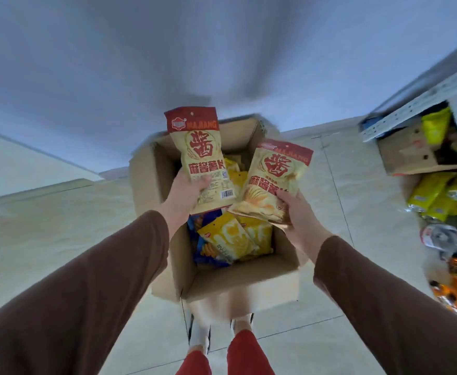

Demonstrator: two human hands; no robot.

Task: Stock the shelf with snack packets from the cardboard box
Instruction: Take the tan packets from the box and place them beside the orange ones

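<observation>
Both chip bags say "MAJIANG". The left hand (pixel 185 192) grips the back-side bag (pixel 201 158), standing tall. The right hand (pixel 299 212) grips the front-side bag (pixel 273 180), leaning right.

Packets (pixel 232 239) in box (pixel 238 280); shelf (pixel 411 109) right, apparently stocked.

A packet (pixel 204 161) in each hand, above box (pixel 151 174)

My arms are covered to the wrists by long, loose brown sleeves (pixel 91 288) of plain soft cloth with no print or cuffs showing. My left hand (pixel 185 192) and right hand (pixel 300 215) are bare, without rings or gloves. Below, I wear red trousers (pixel 246 353) and white shoes (pixel 198 334) with dark trim.
</observation>
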